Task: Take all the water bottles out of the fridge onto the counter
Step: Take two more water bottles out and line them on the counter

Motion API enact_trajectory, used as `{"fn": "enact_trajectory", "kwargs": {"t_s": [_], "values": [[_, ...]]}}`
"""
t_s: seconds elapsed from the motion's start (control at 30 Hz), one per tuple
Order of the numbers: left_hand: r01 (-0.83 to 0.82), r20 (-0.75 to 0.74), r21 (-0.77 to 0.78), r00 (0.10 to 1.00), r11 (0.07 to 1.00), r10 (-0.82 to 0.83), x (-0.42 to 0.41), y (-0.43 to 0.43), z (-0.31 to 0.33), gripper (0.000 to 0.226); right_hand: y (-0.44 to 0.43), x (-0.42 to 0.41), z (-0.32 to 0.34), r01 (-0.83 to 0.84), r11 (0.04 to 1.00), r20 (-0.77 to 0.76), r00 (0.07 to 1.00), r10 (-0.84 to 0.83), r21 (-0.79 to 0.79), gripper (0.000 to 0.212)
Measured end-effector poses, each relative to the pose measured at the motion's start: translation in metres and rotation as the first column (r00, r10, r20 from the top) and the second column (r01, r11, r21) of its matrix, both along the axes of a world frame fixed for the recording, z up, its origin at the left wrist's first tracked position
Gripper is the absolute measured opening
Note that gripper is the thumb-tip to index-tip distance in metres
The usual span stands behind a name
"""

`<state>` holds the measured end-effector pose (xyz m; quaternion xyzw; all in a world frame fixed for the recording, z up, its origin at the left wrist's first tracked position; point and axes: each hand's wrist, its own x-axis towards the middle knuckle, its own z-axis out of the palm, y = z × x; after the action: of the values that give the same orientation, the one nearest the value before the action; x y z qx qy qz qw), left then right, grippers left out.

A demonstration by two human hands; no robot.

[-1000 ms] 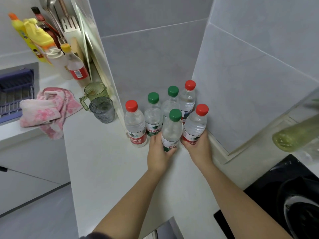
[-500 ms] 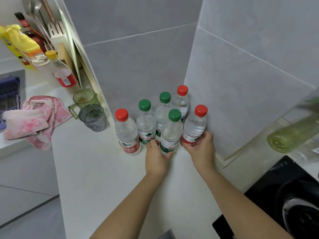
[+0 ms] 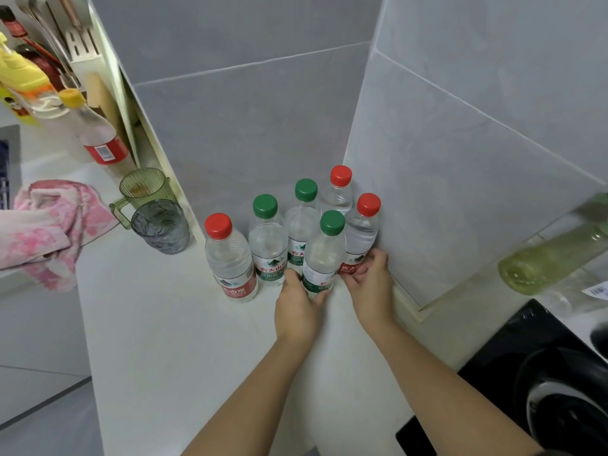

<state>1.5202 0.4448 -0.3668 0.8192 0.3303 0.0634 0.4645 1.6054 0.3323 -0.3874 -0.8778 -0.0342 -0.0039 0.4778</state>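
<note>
Several clear water bottles with red or green caps stand in a tight cluster on the white counter (image 3: 184, 340), in the corner of the grey tiled walls. My left hand (image 3: 297, 307) grips the base of the nearest green-capped bottle (image 3: 324, 255). My right hand (image 3: 370, 284) holds the base of a red-capped bottle (image 3: 362, 235) that stands against the right wall. Both bottles are upright with their bases on the counter. A red-capped bottle (image 3: 228, 258) stands free at the left of the cluster. No fridge is in view.
A grey glass (image 3: 161, 227) and a green mug (image 3: 141, 189) stand left of the bottles beside a white partition. A pink towel (image 3: 42, 228) lies at the far left below sauce bottles (image 3: 98, 139). At the right are a black stove (image 3: 526, 373) and a greenish bottle (image 3: 552, 258).
The view has shifted a little toward the cluster. Both hands stay at the bases of the same two bottles; my right hand's fingers have loosened slightly on the red-capped one.
</note>
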Motion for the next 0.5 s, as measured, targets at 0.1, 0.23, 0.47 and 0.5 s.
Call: {"fn": "enact_trajectory", "kwargs": {"t_s": [0.1,0.23,0.47,0.5], "values": [[0.011,-0.005,0.006,1.000,1.000,-0.011,-0.0007,0.0015,0.0024,0.048,0.0028,0.0007,-0.0043,0.004,0.999,-0.001,1.000,-0.004,-0.049,0.051],[0.000,-0.008,-0.022,1.000,1.000,-0.001,0.0016,0.0004,0.0027,0.049,0.0051,0.0017,-0.0069,-0.009,0.997,0.025,1.000,0.011,-0.083,0.050],[-0.008,0.017,-0.047,1.000,0.999,0.009,0.0047,0.0009,0.0009,0.052,-0.0008,-0.0008,-0.0045,-0.019,0.999,-0.009,1.000,0.019,-0.026,0.052],[0.001,0.008,-0.049,1.000,0.999,-0.001,0.0038,0.0024,0.0010,0.053,-0.0018,-0.0025,-0.0030,-0.027,1.000,-0.034,0.999,0.026,-0.009,0.055]]}}
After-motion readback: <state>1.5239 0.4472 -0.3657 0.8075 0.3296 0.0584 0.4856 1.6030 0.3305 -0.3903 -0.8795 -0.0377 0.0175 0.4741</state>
